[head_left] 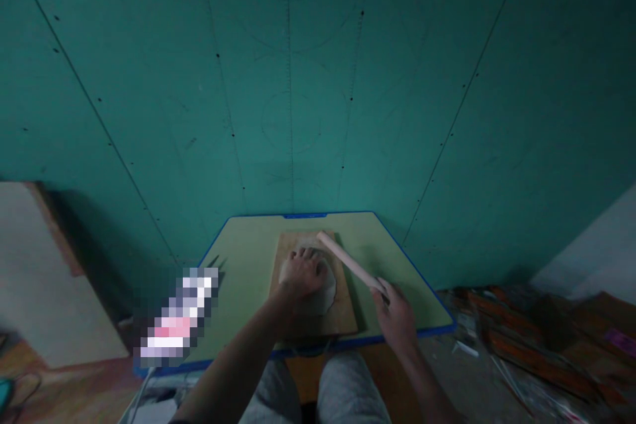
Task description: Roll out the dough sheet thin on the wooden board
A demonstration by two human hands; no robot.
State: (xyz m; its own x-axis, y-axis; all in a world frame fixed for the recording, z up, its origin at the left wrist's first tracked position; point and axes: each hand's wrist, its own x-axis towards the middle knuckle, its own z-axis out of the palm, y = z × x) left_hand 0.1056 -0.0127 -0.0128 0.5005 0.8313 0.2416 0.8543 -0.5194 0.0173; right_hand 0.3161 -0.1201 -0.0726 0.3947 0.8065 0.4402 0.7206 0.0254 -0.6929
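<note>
A flattened round of pale dough [324, 297] lies on a wooden cutting board [348, 318]. My left hand [304, 271] rests on the upper part of the dough, fingers stretched forward and slightly bent, covering some of it. A thin wooden rolling pin [350, 264] is gripped at its near end by my right hand [395, 311], to the right of the board. The pin slants up and left, its far end over the board's upper right corner. Whether that end touches the board I cannot tell.
The board stands on a small pale green table [248, 258] with a blue edge, against a green panel wall [318, 112]. A blurred-out object [179, 318] covers the table's left edge. A pale board [54, 285] leans at left; flat boards and debris [536, 338] lie right.
</note>
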